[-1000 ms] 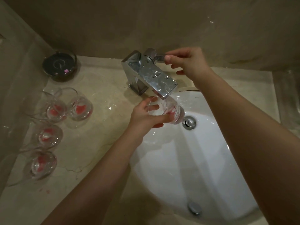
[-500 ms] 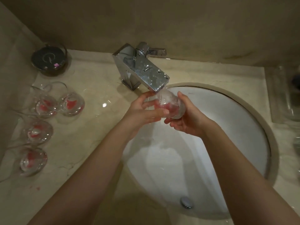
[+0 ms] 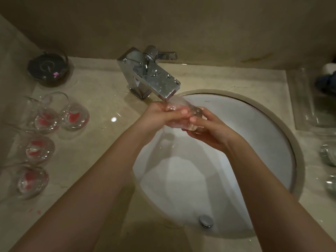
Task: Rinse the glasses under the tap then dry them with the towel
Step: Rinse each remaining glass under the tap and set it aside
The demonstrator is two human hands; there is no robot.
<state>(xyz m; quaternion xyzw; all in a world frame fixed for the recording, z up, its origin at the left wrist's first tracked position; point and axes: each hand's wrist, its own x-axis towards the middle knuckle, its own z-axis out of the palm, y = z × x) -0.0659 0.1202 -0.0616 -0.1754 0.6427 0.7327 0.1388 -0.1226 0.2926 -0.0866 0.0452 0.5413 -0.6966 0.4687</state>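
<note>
Clear glass sits mid-frame right under the tap, left hand and right hand both curled round it, so rinse one looks underway, four red-stained glasses wait at left, no towel in sight.

Polished chrome metal on the tap, mirror-bright and beaded with droplets. Clear, wet glass in the tumbler under the spout. Glossy white ceramic for the basin. Smooth, veined beige stone on the counter, shiny with water.
</note>
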